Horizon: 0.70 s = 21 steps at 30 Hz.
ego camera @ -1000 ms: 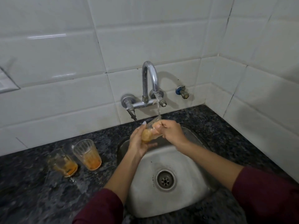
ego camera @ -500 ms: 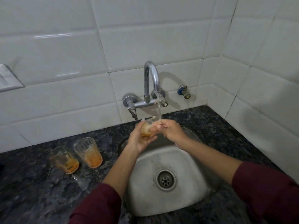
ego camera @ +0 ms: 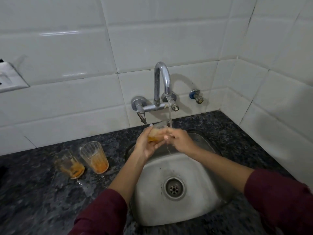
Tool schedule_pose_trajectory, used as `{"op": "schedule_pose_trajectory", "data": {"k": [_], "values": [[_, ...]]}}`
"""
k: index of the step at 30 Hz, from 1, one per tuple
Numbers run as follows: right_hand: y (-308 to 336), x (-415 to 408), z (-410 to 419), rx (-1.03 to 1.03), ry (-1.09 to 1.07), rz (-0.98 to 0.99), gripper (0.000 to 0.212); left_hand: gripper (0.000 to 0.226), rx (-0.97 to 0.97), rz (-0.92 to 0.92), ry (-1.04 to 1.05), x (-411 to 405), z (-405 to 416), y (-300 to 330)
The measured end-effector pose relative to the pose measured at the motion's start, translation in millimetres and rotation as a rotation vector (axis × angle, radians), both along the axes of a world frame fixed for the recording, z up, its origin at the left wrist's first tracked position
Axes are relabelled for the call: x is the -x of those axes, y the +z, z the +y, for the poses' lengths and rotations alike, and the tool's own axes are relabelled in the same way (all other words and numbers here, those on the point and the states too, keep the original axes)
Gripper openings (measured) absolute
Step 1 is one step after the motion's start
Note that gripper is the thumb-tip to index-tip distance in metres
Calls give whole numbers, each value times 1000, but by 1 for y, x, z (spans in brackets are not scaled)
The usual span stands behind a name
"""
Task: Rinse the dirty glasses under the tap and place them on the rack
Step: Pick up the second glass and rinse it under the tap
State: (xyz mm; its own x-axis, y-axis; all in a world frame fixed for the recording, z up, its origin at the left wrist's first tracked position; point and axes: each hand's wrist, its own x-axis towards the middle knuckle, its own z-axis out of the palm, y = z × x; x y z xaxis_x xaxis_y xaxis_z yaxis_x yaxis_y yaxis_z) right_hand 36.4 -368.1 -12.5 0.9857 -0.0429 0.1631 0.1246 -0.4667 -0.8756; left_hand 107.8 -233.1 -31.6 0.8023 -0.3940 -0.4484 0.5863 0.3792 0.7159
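Landmark: the steel sink (ego camera: 199, 168), set into the dark speckled table (ego camera: 42, 192).
Tap: the chrome tap (ego camera: 161, 85) stood on the tiled wall behind the sink, a thin stream of water (ego camera: 169, 114) running from its spout.
Held glass: a glass (ego camera: 155, 134) with orange residue was over the back edge of the sink, its rim under the stream.
Left hand: the left hand (ego camera: 146, 146) cupped the glass from below and the left, its grip curled round the glass body.
Right hand: the right hand (ego camera: 180, 140) met the glass from the right above the sink; its fingertips pinched the side of the glass.
Waiting glasses: two more dirty glasses stood upright on the table left of the sink, just beside each other: the nearer glass (ego camera: 94, 157) closest to the sink, the farther glass (ego camera: 69, 164) beyond it.
Sleeves: both forearms reached in over the sink's front edge from dark red sleeves (ego camera: 103, 212).
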Motion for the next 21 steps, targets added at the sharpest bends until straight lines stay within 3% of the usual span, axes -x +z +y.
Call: {"op": "schedule_pose_trajectory", "data": {"k": [2,3,5,9,11,13,17,18,20,21], "values": [[10,1,20,-418,-94,131,22,70,13,-44,30,2,-5,1],[8,3,26,-442,-105,124,23,66,-6,-39,55,2,-6,1],[-7,9,23,-180,-25,10,28,53,-50,-13,56,-1,-5,-1],[-32,6,-19,706,184,-209,35,38,-46,70,-32,-4,-1,0],[-31,-3,-30,823,206,-224,40,32,-48,110,-43,-4,-2,1],[-18,-5,-20,609,197,-147,40,36,-37,97,-32,-7,-1,3],[11,1,16,-382,31,171,31,35,-18,-29,36,-7,-6,1],[8,2,22,-513,7,200,31,30,-22,-29,52,-6,-8,1],[-7,8,27,-459,50,157,37,22,-53,-10,58,-8,-8,1],[-16,11,25,-284,94,97,41,23,-78,-1,58,-11,-7,1]]}}
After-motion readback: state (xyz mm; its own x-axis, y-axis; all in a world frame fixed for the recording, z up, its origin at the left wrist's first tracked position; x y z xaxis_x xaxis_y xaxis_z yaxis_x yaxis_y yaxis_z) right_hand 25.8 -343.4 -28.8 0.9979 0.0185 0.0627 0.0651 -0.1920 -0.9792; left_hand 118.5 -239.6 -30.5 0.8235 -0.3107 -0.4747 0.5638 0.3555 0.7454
